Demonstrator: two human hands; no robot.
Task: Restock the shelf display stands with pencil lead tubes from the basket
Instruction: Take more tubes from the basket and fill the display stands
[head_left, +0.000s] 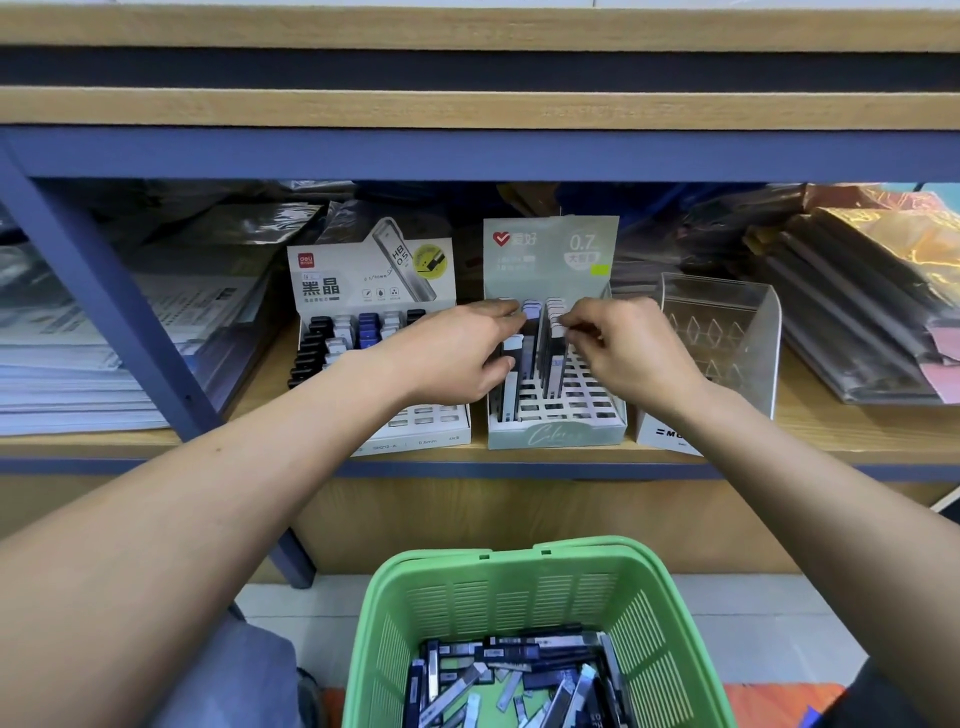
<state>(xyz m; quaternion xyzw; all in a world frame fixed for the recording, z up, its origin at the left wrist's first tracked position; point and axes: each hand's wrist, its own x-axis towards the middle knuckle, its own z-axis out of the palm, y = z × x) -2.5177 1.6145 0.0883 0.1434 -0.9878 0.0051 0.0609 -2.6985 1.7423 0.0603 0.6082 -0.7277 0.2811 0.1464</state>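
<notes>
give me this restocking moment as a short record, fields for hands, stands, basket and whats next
left hand: left hand holds tubes at the back rows of the grey-green 0.7 stand
right hand: right hand pinches a tube top in the same stand
stand fill: back rows filled, front slots empty
other stands: white 0.5 stand to its left, clear acrylic stand to its right
basket: green basket below, loose lead tubes inside
likely next: seat the tube, fetch more

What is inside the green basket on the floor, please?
The green basket holds a loose pile of pencil lead tubes, dark blue, black and pale, lying crosswise. Its floor shows green in small gaps. The frame edge cuts off the near part of the basket.
</notes>
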